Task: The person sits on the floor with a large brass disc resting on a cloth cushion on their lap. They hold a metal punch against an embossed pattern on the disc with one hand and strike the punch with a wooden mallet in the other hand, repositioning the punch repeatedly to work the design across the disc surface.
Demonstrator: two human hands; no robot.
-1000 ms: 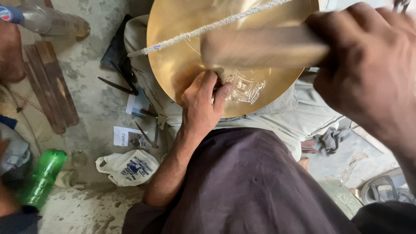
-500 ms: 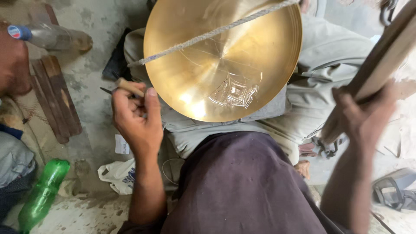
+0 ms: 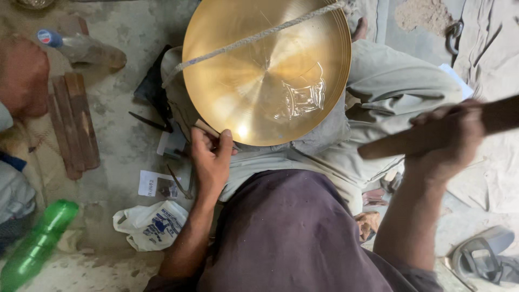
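Note:
A round brass plate (image 3: pixel 259 65) rests on my lap with an engraved figure near its middle right and a rope (image 3: pixel 254 38) stretched across its top. My left hand (image 3: pixel 211 159) sits at the plate's lower left rim, fingers closed on a small wooden-handled tool (image 3: pixel 205 128). My right hand (image 3: pixel 446 138) is raised to the right of the plate and grips a wooden stick (image 3: pixel 400 141) held nearly level.
Wooden slats (image 3: pixel 73 124) and a plastic bottle (image 3: pixel 81 48) lie on the floor at left. A green bottle (image 3: pixel 35 246), a white plastic bag (image 3: pixel 151 224), a paper scrap (image 3: pixel 157 184) and metal tools (image 3: pixel 148 121) lie near my left knee. Another person's limb (image 3: pixel 21 75) is at far left. A sandal (image 3: pixel 481 259) sits lower right.
My left hand moved from the plate's face to its lower left rim and now holds the small tool. My right hand swung the wooden stick out to the right.

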